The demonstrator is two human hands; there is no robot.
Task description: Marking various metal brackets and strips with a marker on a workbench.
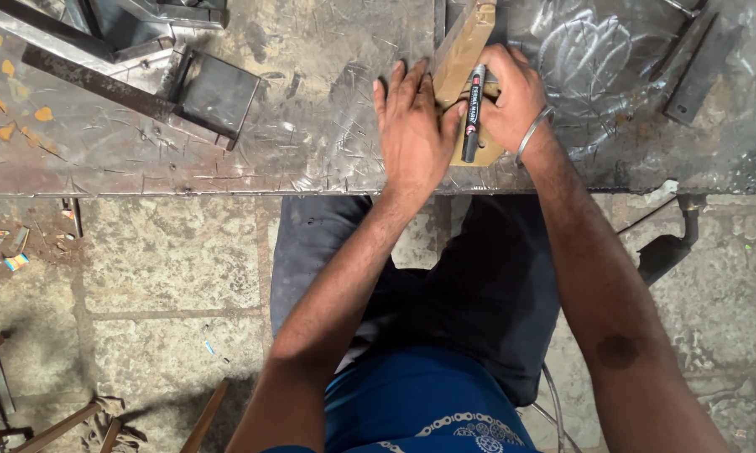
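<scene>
Scratched and scuffed, the steel workbench (pixel 311 143) fills the top of the view, with a stone floor (pixel 168 277) below it and scraps of metal lying off to the left. On the bench near its front edge sits a tan, angled template piece (pixel 462 46), running up and away from the person. Left hand (pixel 411 126) is flat on the bench, fingers spread and pressed against the template's left side, pinning it down, palm open rather than wrapped around anything. Right hand (pixel 512 96) is closed around a black marker pen (pixel 472 113), barrel pointing down toward the bench edge, resting on the template's lower end. A metal bangle (pixel 533 134) rides the right wrist. As for progress: I can't make out any fresh ink line on the template or the steel beside it, so the marking looks barely begun, if begun at all; whether the cap is off is hard to tell. Further left lies a dark square plate with a bar (pixel 214 96), untouched and well apart.
</scene>
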